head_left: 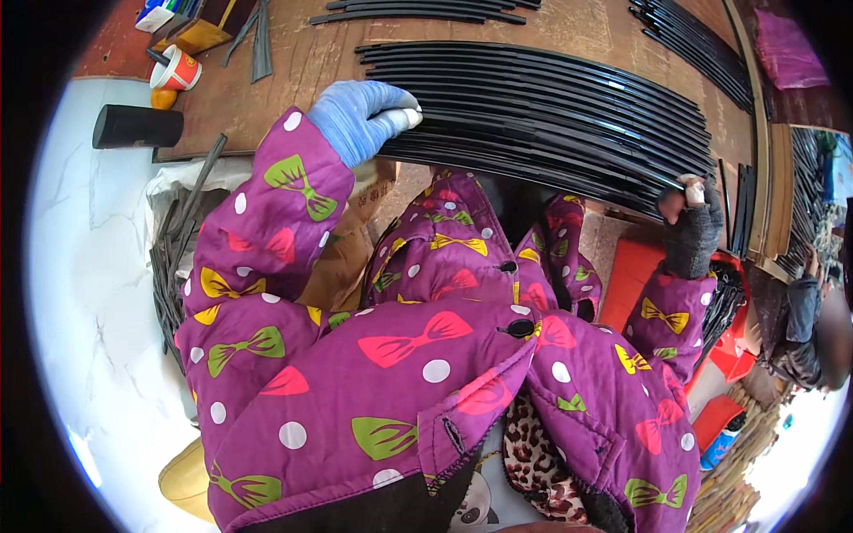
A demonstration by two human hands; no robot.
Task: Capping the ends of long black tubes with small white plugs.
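A wide row of long, thin black strips [551, 115] lies side by side along the near edge of the wooden table [284, 80]. At the strips' left ends my left hand [360, 117], in a blue glove with pale fingertips, is closed, thumb and fingers pinching the end of a strip near the front of the row. My right hand [691, 218] wears a dark glove that leaves the fingertips bare. Its thumb and fingers close on the right ends of the nearest strips. How many strips each hand grips cannot be made out.
More black strips [426, 11] lie at the far edge, and another bundle [693, 49] at the far right. A red and white cup [178, 69] and a black cylinder [138, 126] are at left. Below stands a bag of dark strips [182, 231]. Another person [804, 329] is at far right.
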